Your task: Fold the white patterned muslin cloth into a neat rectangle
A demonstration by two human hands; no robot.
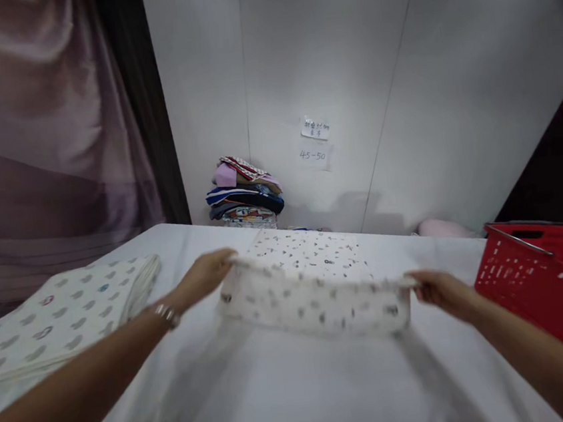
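A white cloth with small dark prints (316, 301) is stretched between my hands over the white table, blurred by motion. My left hand (211, 272) pinches its upper left corner; a metal band circles that wrist. Its upper right corner is pinched in my right hand (433, 290). Just behind the held cloth, another stretch of similar printed fabric (310, 251) lies flat on the table; whether the two are joined, I cannot tell.
Folded cloth with grey prints (70, 310) lies at the left of the white table (301, 397). A red basket (546, 290) stands at the right. Stacked folded fabrics (245, 194) are at the back by the wall, near paper notes (314, 156).
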